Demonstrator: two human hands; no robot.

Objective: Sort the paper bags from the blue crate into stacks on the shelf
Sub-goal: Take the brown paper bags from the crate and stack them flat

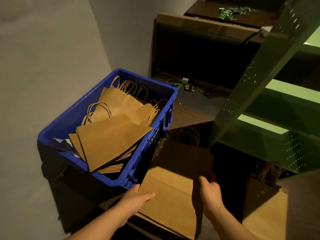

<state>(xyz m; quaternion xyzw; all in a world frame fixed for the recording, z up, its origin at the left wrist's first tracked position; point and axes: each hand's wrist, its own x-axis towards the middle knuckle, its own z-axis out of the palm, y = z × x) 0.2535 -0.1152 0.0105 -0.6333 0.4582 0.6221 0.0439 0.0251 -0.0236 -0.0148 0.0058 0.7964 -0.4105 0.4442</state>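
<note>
Here, a person's two hands held one flat brown paper bag (174,181) just beside the near right corner of the blue crate (74,118), its twisted handles pointing away toward the green metal shelf (270,80). The left hand (136,200) lay along the bag's near left edge with the thumb over the top face, while the right hand (209,193) pinched the right edge; both were grasping the bag, neither released. More bags (110,135) remained heaped loosely in the crate, flat ones on top and handles showing at the far end, so the sorting appeared far from finished. Another bag (263,201) lay lower right, below the shelf's lowest tier. The step in hand looked like carrying a bag out of the crate; the next move would likely call for swinging it rightward, level, and matching it to a stack of its kind.
</note>
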